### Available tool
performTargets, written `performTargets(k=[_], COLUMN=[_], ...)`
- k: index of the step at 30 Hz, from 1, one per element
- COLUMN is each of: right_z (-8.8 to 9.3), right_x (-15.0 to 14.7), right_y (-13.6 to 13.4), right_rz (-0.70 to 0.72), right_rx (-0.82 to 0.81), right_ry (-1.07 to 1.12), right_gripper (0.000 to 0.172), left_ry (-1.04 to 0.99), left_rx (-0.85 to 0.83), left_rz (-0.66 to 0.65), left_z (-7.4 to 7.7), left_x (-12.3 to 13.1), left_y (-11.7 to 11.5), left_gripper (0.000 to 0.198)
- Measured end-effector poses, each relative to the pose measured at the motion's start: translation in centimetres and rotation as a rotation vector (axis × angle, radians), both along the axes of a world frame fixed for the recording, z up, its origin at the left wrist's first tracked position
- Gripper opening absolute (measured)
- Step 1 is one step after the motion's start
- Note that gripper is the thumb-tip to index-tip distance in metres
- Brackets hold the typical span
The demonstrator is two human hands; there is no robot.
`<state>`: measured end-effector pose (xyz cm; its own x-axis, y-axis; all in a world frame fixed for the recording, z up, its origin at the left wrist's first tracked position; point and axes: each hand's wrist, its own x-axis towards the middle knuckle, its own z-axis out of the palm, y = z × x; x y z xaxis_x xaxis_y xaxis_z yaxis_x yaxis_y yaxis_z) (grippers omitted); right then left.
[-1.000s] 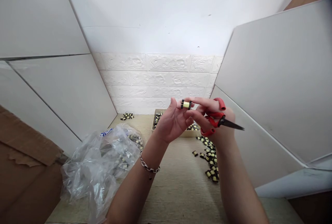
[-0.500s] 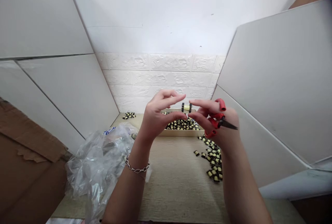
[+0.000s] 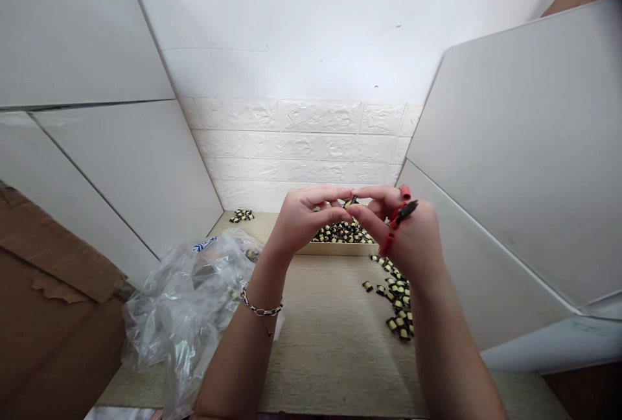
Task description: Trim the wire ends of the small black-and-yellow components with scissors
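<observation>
Pinching a small yellow-and-black bobbin (image 3: 350,201) between their fingertips, the left hand (image 3: 301,222) and right hand (image 3: 413,238) meet with fingers curled in. The right hand also carries red-handled scissors (image 3: 399,214). A tray (image 3: 340,249) lies just beyond both hands.

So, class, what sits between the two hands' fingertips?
A small dark-and-yellow part, pinched by the left hand and the right hand; the head view shows it.
</observation>
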<state>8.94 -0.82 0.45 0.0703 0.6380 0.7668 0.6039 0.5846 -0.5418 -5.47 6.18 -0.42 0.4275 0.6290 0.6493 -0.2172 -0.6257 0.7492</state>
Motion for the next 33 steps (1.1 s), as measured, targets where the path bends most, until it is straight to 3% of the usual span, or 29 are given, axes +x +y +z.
performTargets(k=[7, 11, 17, 22, 33], right_z=[0.3, 0.1, 0.2, 0.3, 0.4], right_x=[-0.8, -1.0, -0.7, -0.3, 0.4], right_y=[-0.1, -0.2, -0.2, -0.2, -1.0], right_rz=[-0.018, 0.031, -0.011, -0.089, -0.139], right_rx=[-0.084, -0.04, 0.041, 0.035, 0.175], right_ry=[0.211, 0.316, 0.264, 0.131, -0.084], right_gripper=[0.015, 0.018, 0.004, 0.005, 0.006], left_ry=[-0.279, -0.426, -0.4, -0.376, -0.308], left_rx=[-0.442, -0.65, -0.881, -0.95, -0.887], left_rz=[-0.235, -0.429, -0.589, -0.624, -0.663], left_z=[-0.9, -0.8, -0.7, -0.8, -0.7], left_x=[2.5, 3.3, 3.5, 3.5, 3.0], left_y=[-0.2, -0.8, -1.4, -1.7, -2.3], left_gripper=[0.025, 0.028, 0.027, 0.023, 0.029])
